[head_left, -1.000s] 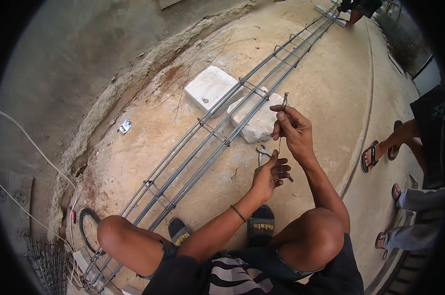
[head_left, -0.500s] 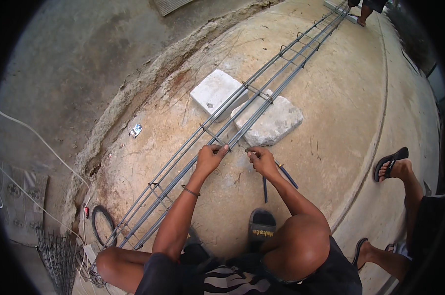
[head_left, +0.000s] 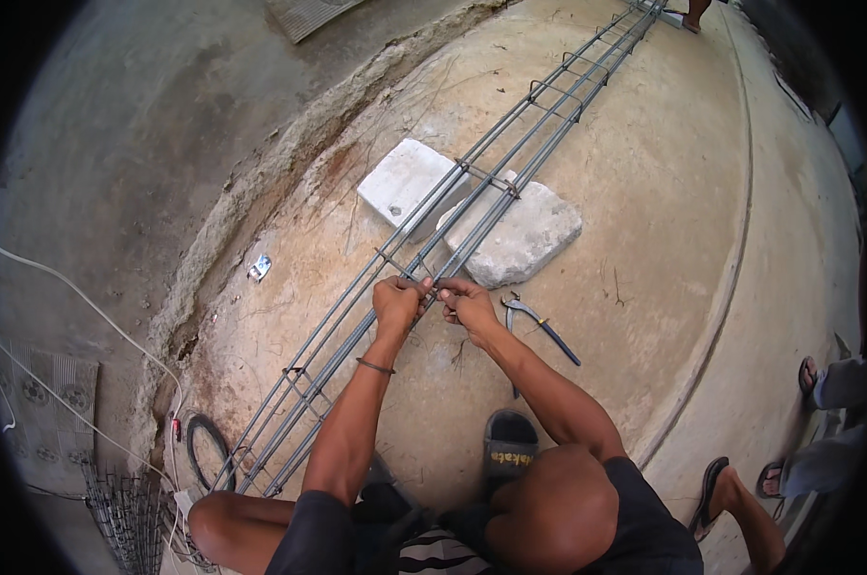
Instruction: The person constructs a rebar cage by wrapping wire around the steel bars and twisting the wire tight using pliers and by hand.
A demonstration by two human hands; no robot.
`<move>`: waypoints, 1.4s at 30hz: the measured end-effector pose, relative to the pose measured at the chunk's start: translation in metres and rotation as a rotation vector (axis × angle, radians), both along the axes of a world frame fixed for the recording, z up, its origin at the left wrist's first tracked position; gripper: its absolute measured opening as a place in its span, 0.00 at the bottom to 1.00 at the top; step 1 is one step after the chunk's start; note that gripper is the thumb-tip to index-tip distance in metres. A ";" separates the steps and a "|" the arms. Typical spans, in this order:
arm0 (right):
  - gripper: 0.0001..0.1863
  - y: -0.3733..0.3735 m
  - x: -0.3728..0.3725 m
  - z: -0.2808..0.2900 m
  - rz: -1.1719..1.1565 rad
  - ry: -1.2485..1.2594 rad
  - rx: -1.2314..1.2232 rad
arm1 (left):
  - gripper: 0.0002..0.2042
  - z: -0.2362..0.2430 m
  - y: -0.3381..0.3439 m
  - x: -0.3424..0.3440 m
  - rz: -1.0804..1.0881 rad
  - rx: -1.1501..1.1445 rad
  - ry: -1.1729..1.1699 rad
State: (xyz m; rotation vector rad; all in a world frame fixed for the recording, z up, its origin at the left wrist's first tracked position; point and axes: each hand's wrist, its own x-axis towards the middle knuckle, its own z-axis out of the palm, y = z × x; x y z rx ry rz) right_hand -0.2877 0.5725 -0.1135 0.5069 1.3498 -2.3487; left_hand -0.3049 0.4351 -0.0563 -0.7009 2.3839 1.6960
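One bare left hand (head_left: 399, 305) and one bare right hand (head_left: 466, 307) are held close, fingertips pinched on something too small to tell, at a long grey steel-bar cage (head_left: 491, 180). Fingers could be nipped if the cage is jolted.

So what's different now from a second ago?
The left hand moved left to the metal bars. The right hand came down and left to the same spot, so now they're close together. What they hold is too small to tell. The pliers and pale blocks stayed on the ground.
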 end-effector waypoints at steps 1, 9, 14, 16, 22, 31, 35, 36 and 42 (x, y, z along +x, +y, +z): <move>0.09 -0.002 -0.003 -0.002 0.014 0.037 0.045 | 0.14 -0.003 0.000 0.001 0.001 -0.003 0.001; 0.08 0.002 -0.019 -0.029 0.035 0.304 0.284 | 0.21 -0.003 0.003 0.004 -0.172 -0.334 0.317; 0.08 -0.009 -0.012 -0.012 0.008 0.312 0.313 | 0.18 0.007 -0.006 0.002 -0.158 -0.087 0.144; 0.09 -0.003 -0.010 -0.004 0.035 0.277 0.232 | 0.15 0.012 -0.005 0.002 -0.177 -0.026 0.117; 0.12 -0.004 -0.006 -0.005 0.087 0.317 0.236 | 0.10 0.008 0.001 0.008 -0.214 -0.159 0.206; 0.10 -0.027 0.002 -0.008 -0.114 0.467 0.528 | 0.12 -0.004 0.005 0.012 -0.167 -0.388 0.317; 0.09 -0.027 0.003 -0.010 -0.183 0.448 0.414 | 0.11 -0.008 0.008 0.021 -0.133 -0.519 0.574; 0.09 -0.024 0.003 -0.012 -0.183 0.443 0.416 | 0.11 -0.009 0.009 0.022 -0.154 -0.432 0.580; 0.14 -0.003 0.001 -0.017 0.064 0.539 0.470 | 0.09 -0.006 0.010 0.014 -0.097 -0.151 0.546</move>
